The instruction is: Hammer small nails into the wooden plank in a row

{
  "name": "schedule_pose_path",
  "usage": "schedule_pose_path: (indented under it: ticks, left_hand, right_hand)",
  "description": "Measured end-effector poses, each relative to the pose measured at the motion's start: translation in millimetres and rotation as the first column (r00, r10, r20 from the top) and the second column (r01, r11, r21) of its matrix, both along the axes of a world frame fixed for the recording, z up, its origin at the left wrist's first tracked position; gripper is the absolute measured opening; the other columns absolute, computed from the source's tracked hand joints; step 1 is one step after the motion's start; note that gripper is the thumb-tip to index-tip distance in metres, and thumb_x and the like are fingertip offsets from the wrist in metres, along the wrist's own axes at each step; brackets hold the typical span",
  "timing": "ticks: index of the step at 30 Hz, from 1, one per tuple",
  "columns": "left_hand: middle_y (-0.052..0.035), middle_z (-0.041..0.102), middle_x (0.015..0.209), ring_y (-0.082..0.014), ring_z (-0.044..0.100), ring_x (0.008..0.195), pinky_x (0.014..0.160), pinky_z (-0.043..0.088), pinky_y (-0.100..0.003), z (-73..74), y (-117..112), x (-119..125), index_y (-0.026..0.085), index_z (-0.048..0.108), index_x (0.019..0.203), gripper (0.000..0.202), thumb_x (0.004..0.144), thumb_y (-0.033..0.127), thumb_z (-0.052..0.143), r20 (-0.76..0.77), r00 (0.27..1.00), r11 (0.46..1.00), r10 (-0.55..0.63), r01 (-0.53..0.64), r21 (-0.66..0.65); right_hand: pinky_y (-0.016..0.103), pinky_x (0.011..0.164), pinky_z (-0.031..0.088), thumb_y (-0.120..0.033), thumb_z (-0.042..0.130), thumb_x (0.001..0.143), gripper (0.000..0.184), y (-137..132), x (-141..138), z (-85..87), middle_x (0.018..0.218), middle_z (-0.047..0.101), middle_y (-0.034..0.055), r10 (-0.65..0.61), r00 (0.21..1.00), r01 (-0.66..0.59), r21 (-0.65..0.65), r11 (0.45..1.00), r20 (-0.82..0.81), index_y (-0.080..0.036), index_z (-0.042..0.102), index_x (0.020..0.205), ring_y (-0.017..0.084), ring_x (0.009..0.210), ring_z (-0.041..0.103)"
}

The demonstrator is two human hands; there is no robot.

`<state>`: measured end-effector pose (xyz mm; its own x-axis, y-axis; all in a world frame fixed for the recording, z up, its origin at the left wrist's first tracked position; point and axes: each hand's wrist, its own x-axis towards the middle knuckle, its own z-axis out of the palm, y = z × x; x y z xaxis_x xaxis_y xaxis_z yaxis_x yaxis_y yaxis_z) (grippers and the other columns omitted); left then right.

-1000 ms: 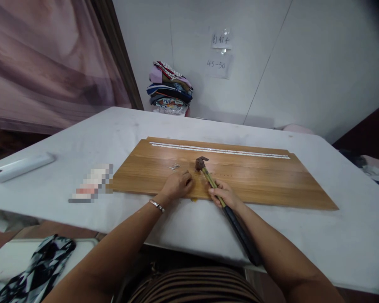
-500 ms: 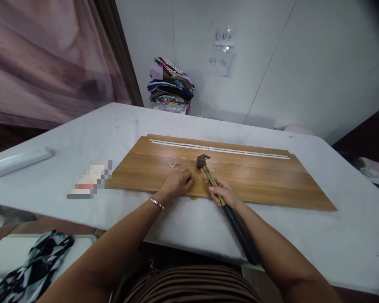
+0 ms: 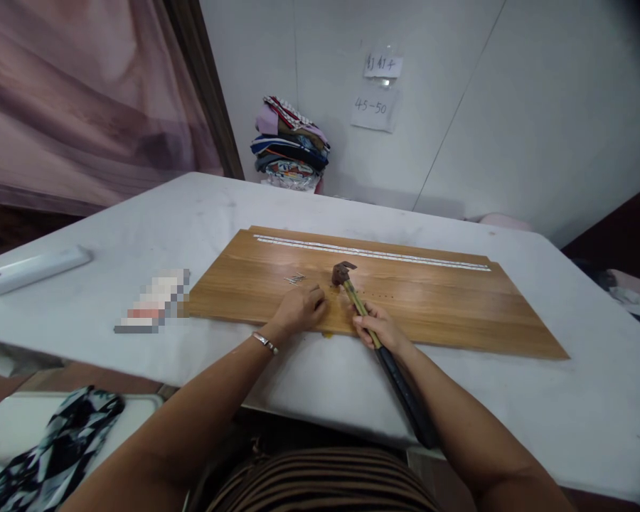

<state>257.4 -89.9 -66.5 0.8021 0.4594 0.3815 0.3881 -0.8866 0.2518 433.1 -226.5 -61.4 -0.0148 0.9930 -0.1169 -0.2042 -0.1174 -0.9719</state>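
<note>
1 hammer [image 3: 395, 377], 1 board [image 3: 448, 306], perhaps 5 nails [image 3: 294, 279]

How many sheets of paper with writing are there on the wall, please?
2. The upper sheet bears handwritten characters; the lower sheet, reading 45-50, hangs just below it on the wall. I see no others.

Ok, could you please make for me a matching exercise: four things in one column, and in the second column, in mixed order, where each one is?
1. hammer
2. nails
3. bracelet
4. board

A. around the left wrist
B. lying flat on the table
C. in the right hand
D. in a loose cluster just beyond the left hand

Pairs: 1-C, 2-D, 3-A, 4-B
</note>
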Motion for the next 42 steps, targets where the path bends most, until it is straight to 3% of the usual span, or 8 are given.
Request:
schedule_pose_path:
  ticks: [42]
  left_hand:
    - [-0.0050, 0.055, 0.070, -0.0154, 0.051, 0.070, 0.066, 0.039, -0.029, 3.7, -2.3, 0.3, 0.018, 0.054, 0.066, 0.023, 0.085, 0.024, 0.043, -0.042, 0.999, 1.000, 0.029, -0.029, 0.001]
  right_hand:
    - [0.017, 0.030, 0.025, -0.037, 0.061, 0.070, 0.036, -1.0, -1.0, 2.3, 0.038, 0.045, -0.0118, -0.012, 1.000, 0.013, -0.041, 0.999, 0.027, -0.017, 0.048, 0.097, 0.006, 0.026, 0.031]
